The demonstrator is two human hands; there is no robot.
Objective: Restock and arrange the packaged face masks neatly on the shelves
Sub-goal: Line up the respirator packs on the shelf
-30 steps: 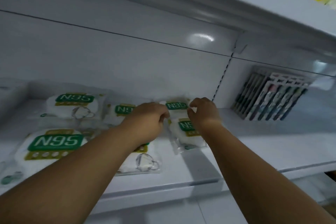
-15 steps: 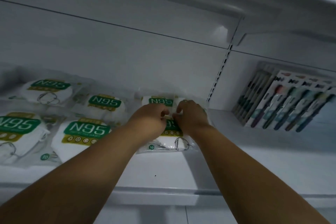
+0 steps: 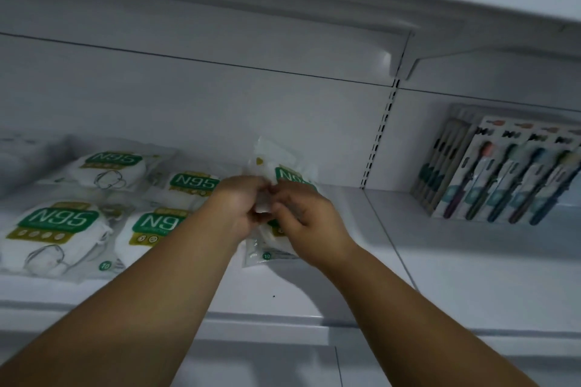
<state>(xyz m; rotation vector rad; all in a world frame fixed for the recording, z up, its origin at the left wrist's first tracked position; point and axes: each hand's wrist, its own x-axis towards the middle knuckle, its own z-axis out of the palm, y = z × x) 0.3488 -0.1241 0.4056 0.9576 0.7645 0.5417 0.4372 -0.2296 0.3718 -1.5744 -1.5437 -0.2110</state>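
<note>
both hands on a mask pack at the back of the shelf

the left hand (image 3: 239, 207) and right hand (image 3: 306, 217) meet with curled fingers pinching a clear mask pack (image 3: 283, 179), tilted up near the shelf's back wall, to the right of the other packs. under it a second pack (image 3: 267, 253) lies flat on the white shelf (image 3: 314, 292). four more n95 packs (image 3: 56, 229) lie in two rows to the left. boxed toothbrushes (image 3: 509, 176) stand on the next section, well apart to the right.
</note>
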